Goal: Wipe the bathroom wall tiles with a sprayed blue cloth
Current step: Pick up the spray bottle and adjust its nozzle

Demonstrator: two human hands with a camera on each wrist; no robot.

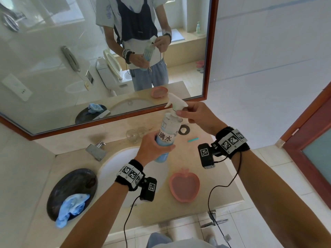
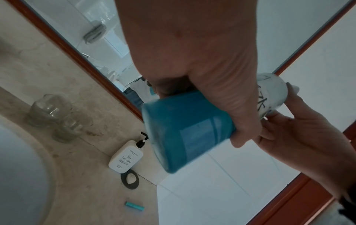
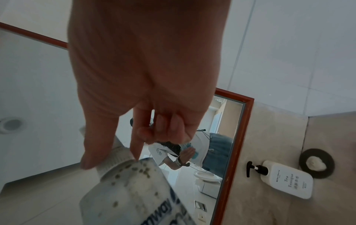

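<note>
Blue cloth (image 1: pixel 71 206) sits crumpled in the dark dish (image 1: pixel 59 187) left of the sink (image 1: pixel 114 169), soft and light, grab any fold. Left hand (image 1: pixel 154 149) wraps the spray bottle (image 1: pixel 167 135), probably slick; right hand (image 1: pixel 195 117) pinches its nozzle.

My left hand (image 1: pixel 153 145) is covering the middle of the spray bottle (image 1: pixel 167 133), hiding part of its label. Its base is blurring at the left-wrist frame's centre, and the right-wrist frame's bottom edge is cutting it off.
</note>
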